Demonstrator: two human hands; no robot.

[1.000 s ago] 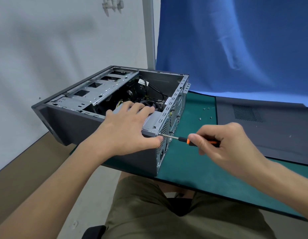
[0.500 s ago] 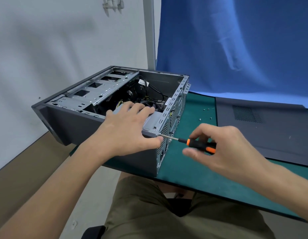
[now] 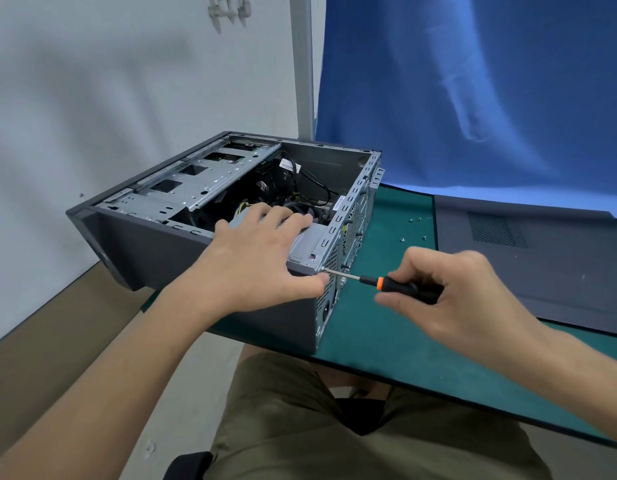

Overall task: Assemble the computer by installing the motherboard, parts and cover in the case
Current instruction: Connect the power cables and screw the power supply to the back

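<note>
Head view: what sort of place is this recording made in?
Probably a makeshift electronics workbench, staged for recording: a green mat on the table, an open case with a screwdriver at its rear, and a blue cloth hung behind.

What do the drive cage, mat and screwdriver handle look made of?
Drive cage: bare sheet metal, probably steel; dull silver sheen, punched cutouts.
Mat: matte green, likely rubber or vinyl; no glare.
Screwdriver handle: black with orange collar, smooth; plastic or rubber, cannot tell which.
</note>
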